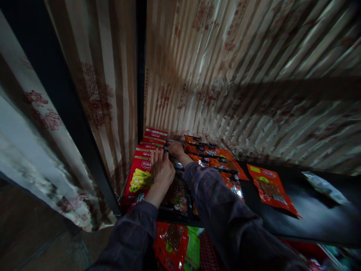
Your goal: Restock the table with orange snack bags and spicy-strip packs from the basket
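On a black shelf, red snack packets (pixel 144 160) overlap in a row at the left end. Beside them lie dark packets (pixel 177 194) with checkered top edges. My left hand (pixel 163 169) rests with fingers spread across the border between the red and dark packets. At the back of the dark row, my right hand (pixel 175 149) has its fingers closed on the checkered edge of a dark packet. Orange and black packets (pixel 211 152) are stacked to the right of my right hand, close to my sleeve.
An orange packet (pixel 270 188) and a silvery packet (pixel 325 187) lie farther right on the shelf (pixel 307 222). Pleated curtains (pixel 225 75) hang behind and at left, with a dark post (pixel 140 75) between. More packets (pixel 172 244) sit below the shelf's front edge.
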`<state>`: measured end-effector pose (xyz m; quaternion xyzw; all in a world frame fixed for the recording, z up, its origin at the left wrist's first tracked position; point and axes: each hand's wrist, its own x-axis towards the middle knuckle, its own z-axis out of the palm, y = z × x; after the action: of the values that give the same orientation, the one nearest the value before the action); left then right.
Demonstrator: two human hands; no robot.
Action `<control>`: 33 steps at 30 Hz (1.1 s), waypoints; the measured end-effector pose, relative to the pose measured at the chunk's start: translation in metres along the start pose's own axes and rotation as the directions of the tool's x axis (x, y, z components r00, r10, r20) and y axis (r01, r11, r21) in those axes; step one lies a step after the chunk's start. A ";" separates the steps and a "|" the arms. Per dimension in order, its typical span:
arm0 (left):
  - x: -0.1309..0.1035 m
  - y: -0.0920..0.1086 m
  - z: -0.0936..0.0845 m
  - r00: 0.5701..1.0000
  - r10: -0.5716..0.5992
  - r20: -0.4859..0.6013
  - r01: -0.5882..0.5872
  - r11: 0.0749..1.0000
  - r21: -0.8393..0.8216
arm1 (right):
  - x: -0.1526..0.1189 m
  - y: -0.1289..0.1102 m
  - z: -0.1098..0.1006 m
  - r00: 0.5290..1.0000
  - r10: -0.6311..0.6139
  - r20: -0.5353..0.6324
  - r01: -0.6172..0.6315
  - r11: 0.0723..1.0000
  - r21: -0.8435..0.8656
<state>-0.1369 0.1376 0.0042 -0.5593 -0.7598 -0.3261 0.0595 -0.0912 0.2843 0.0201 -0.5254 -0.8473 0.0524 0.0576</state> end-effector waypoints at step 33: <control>-0.026 0.020 0.045 0.949 0.145 0.280 -0.116 0.986 -0.116 | 0.007 0.008 0.014 0.988 0.129 -0.090 -0.135 0.989 -0.067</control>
<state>-0.0966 0.1450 -0.0343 -0.6520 -0.7048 -0.2735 -0.0578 -0.0893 0.2933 0.0052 -0.5838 -0.8088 0.0027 0.0711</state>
